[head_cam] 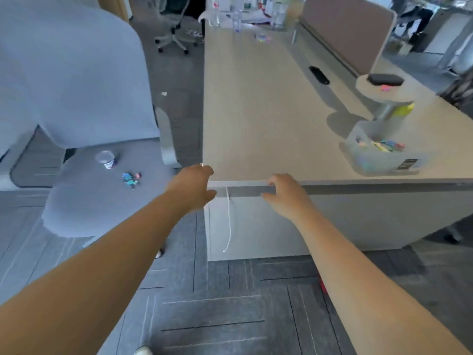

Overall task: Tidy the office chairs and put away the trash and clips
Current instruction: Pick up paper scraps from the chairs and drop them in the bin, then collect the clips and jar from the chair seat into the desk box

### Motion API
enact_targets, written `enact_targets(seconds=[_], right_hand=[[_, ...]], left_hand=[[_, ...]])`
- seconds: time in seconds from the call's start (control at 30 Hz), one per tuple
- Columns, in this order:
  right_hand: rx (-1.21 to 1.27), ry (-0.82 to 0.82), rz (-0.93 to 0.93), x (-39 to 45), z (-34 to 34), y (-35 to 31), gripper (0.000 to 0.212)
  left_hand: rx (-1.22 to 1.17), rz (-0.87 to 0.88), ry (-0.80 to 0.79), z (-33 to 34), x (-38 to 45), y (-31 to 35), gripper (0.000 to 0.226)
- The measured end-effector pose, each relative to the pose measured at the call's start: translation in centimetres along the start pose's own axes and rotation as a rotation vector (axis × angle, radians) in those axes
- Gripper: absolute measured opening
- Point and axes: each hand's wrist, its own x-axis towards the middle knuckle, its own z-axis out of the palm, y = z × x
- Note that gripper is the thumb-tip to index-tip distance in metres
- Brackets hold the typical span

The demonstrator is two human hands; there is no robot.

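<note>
grey chair (84, 103) far left, cup (105, 159) and a pile of clips (131, 180) on its seat, seat edge near the desk corner | my left hand (192, 191) loosely curled, empty, at the desk (256, 111) corner | right hand (284, 194) fingers spread, touching the front edge | clear bin (384, 155) of clips near the desk's right edge, open carpet below

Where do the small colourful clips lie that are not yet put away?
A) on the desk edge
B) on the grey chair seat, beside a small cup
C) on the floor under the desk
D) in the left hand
B: the loose clips lie on the chair seat, just beside the small cup.
</note>
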Motion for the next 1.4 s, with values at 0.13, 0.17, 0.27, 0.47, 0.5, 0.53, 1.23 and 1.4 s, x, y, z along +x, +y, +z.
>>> enact_targets(seconds=[0.13,0.17,0.27,0.47,0.5,0.53,1.23,1.4], right_hand=[[0.001,-0.034,-0.097,3.0,4.8,-9.5,0.037],[0.001,-0.049,-0.117,3.7,6.2,-11.8,0.037],[0.006,-0.107,-0.155,5.6,10.5,-17.7,0.04],[-0.015,-0.233,-0.178,10.1,18.9,-25.3,0.041],[-0.023,-0.247,-0.174,11.0,20.2,-25.9,0.042],[-0.029,-0.254,-0.171,12.2,21.4,-26.6,0.044],[-0.234,-0.234,-0.292,40.8,48.3,-27.9,0.092],[-0.273,-0.114,-0.412,44.4,53.1,-27.5,0.088]], left_hand=[[-0.012,-0.139,0.005,-2.2,-1.2,-10.9,0.051],[-0.011,-0.169,0.0,-2.6,-1.4,-13.6,0.052],[-0.018,-0.271,-0.031,-3.5,-1.9,-21.5,0.054],[-0.065,-0.397,-0.063,-3.7,-0.5,-33.1,0.053],[-0.069,-0.406,-0.07,-3.3,0.2,-34.5,0.053],[-0.08,-0.416,-0.077,-2.8,1.1,-35.8,0.053],[-0.207,-0.478,-0.222,14.3,27.6,-53.8,0.049],[-0.217,-0.45,-0.159,16.7,30.6,-56.3,0.051]])
